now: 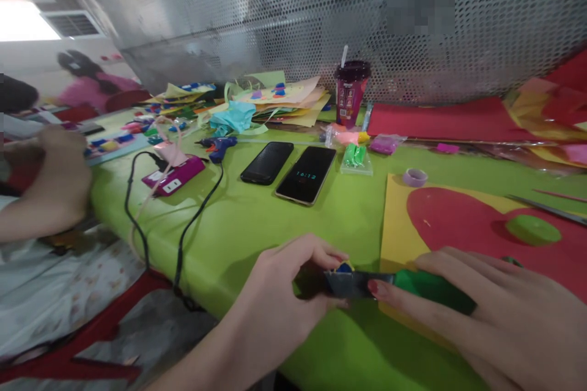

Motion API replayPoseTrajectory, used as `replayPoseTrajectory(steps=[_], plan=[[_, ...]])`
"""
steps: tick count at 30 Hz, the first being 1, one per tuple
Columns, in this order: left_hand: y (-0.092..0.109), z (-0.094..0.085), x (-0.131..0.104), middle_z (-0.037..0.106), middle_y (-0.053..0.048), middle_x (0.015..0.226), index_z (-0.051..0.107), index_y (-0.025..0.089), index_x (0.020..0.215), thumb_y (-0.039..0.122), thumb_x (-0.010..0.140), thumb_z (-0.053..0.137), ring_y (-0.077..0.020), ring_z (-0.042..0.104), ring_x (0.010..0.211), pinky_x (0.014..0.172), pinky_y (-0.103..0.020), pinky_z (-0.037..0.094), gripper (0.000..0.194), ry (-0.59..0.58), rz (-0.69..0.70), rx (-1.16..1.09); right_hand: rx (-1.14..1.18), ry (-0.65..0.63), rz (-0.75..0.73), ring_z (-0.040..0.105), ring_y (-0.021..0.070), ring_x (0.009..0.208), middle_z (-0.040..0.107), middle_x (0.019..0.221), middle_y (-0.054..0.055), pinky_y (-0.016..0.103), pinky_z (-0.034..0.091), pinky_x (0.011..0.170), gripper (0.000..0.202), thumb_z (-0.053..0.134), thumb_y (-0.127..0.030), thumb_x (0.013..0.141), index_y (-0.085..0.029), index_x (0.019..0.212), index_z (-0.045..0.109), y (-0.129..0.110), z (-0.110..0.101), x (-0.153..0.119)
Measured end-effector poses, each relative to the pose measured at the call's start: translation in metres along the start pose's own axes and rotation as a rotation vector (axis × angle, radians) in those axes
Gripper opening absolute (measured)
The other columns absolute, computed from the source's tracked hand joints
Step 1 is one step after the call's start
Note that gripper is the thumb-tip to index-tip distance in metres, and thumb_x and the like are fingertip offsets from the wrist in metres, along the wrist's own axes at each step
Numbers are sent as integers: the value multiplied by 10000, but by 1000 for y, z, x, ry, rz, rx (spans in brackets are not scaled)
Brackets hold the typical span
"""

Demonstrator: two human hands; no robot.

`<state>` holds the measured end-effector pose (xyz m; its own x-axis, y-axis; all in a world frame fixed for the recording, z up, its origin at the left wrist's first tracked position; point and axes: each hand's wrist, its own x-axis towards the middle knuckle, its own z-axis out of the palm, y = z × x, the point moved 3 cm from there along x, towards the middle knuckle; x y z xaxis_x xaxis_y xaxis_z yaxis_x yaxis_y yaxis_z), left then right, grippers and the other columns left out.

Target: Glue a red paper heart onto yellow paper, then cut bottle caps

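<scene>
My right hand [486, 305] is closed around the green handle of a cutter knife [428, 287], with one finger along its dark, wide blade. Pointing left, the blade reaches between the thumb and fingers of my left hand [293, 287]. Those fingers are pinched on a small blue and yellow piece [343, 267], mostly hidden behind the blade. Whether the blade touches it I cannot tell. Beneath my right hand lies a yellow sheet [397, 226] with a red paper shape [449, 220] on it, and a round green lump [533, 230] sits on the red.
Two phones [267, 162] [306, 175] lie ahead of my hands. Left of them are a blue glue gun [222, 148] and a purple power strip [174, 176] with trailing cords. A lidded cup [351, 95] stands at the back. Scissors [550, 209] lie right; another person's arm [55, 183] is left.
</scene>
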<state>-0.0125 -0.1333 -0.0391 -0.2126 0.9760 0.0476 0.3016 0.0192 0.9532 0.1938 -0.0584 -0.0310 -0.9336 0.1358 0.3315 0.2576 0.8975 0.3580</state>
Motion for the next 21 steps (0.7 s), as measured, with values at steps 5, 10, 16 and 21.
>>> replayPoseTrajectory(steps=[5, 10, 16, 21], plan=[[-3, -1, 0, 704, 13, 938, 576, 222, 792, 99, 670, 687, -165, 653, 920, 797, -268, 503, 205, -27, 7, 24, 20, 38, -42, 613, 276, 662, 592, 843, 91, 346, 450, 474, 884, 421, -97, 642, -357, 1470, 257, 3, -2, 0], [-6, -1, -1, 674, 19, 1002, 563, 237, 833, 47, 683, 601, -165, 623, 961, 835, -297, 475, 246, -52, 33, 84, 51, 16, -62, 636, 290, 664, 622, 859, 99, 358, 470, 471, 890, 403, -105, 675, -338, 1502, 172, 2, -2, 0], [-2, -3, -2, 650, 13, 1078, 551, 249, 910, 165, 735, 690, -182, 594, 1023, 886, -321, 463, 239, -124, 37, 115, 108, 38, -20, 653, 269, 666, 641, 851, 87, 338, 484, 453, 837, 390, -97, 720, -358, 1492, 202, 2, -1, 0], [0, -5, -2, 640, 16, 1090, 556, 246, 924, 122, 768, 645, -160, 602, 1023, 887, -289, 474, 218, -198, 50, 51, 113, 99, -30, 649, 260, 609, 655, 793, 83, 340, 483, 402, 762, 368, -102, 740, -375, 1449, 322, 4, -1, 0]])
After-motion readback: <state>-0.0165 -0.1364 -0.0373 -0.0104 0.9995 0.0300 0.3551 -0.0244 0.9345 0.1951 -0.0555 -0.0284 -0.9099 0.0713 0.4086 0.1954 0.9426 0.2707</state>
